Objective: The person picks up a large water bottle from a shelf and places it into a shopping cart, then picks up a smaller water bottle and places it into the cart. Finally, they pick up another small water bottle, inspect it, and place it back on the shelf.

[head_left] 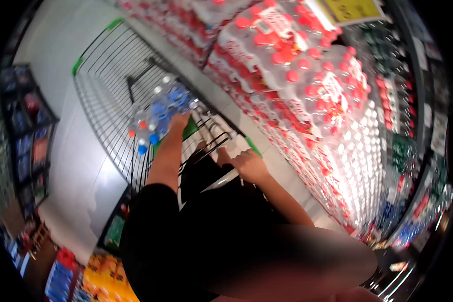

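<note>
My left hand (pixel 180 121) reaches over the near end of a shopping cart (pixel 103 100) with green corners. It is at a group of clear plastic bottles (pixel 161 111), some with blue labels, and white, orange and blue caps. The back of the hand faces me and its fingers are mostly hidden, so a grip on a bottle does not show. At the cart's near right corner, my right hand (pixel 249 166) is curled around the pale cart handle (pixel 221 181). The bottles lie together in the cart's near part.
On the right, tall stacks of red-capped bottle packs (pixel 287 75) line the aisle, with a yellow price sign (pixel 352 10) above. Shelves of bottles (pixel 400 151) stand farther right. A dark display rack (pixel 30 131) is at left; orange packs (pixel 105 277) sit lower left.
</note>
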The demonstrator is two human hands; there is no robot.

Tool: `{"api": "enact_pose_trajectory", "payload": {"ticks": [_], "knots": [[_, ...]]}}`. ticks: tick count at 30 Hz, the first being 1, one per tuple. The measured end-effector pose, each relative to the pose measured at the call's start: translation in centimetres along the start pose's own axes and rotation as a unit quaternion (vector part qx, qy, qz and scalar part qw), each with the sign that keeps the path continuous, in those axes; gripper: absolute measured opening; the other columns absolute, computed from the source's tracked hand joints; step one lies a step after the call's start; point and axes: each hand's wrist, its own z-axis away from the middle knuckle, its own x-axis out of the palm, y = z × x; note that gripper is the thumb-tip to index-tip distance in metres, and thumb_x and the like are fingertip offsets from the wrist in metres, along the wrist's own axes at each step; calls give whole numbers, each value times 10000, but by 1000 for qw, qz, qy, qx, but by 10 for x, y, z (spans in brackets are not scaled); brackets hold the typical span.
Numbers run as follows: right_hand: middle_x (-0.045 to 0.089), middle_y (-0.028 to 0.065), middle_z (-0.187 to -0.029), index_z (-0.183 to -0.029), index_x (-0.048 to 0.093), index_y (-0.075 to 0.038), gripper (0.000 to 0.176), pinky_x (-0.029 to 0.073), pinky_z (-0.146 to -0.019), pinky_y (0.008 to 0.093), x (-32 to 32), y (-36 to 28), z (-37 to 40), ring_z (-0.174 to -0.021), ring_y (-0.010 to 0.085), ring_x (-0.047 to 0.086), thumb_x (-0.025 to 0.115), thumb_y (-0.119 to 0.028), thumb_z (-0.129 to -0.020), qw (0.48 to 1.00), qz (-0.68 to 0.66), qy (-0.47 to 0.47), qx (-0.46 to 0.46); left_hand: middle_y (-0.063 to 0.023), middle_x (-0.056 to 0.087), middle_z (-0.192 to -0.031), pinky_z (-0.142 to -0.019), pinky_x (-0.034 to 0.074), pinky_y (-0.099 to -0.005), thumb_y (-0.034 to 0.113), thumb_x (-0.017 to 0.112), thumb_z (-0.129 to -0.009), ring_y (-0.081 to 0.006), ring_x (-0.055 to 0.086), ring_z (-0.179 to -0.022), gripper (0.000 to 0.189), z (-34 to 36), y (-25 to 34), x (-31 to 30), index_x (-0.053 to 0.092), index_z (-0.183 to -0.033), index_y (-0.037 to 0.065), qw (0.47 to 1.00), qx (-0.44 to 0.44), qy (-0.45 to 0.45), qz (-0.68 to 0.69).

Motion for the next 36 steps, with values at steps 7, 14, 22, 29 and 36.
{"api": "enact_pose_trajectory", "payload": {"ticks": [7,14,22,29,36], "knots": [[599,36,-700,-751,604,-115,94,443,-740,349,5,8,9,-751,225,602,613,-195,-703,999,42,-15,4,-275,598,-1266,-992,427,-541,692,364,-927,-472,552,-1181,823,-84,-52,55,602,-1257,-23,987,140,13,-82],[615,34,-642,-700,623,-115,80,448,-705,376,19,25,11,-710,242,615,652,-185,-678,997,28,45,-62,-240,454,-1455,-1115,315,-410,732,457,-879,-377,404,-1372,916,85,-7,-16,456,-1420,-7,968,213,-116,-64],[637,98,-672,-722,624,-99,121,488,-686,448,12,39,18,-715,310,645,662,-206,-678,984,62,38,-163,-213,403,-1504,-1157,250,-391,737,339,-918,-331,336,-1425,918,188,-31,-17,383,-1473,6,983,156,-95,-36],[656,71,-780,-775,625,-108,143,486,-764,418,25,54,29,-837,288,648,666,-214,-689,976,22,23,-215,-88,640,-1193,-997,400,-337,560,509,-957,-191,551,-1117,654,232,-43,2,612,-1260,-10,963,220,-18,154],[648,92,-816,-869,599,-93,160,470,-748,424,-9,68,64,-795,295,644,624,-226,-783,968,-12,20,-249,-1,609,-678,-568,452,-248,124,720,-876,-76,535,-607,139,264,-68,42,653,-885,3,858,146,294,395]]}}
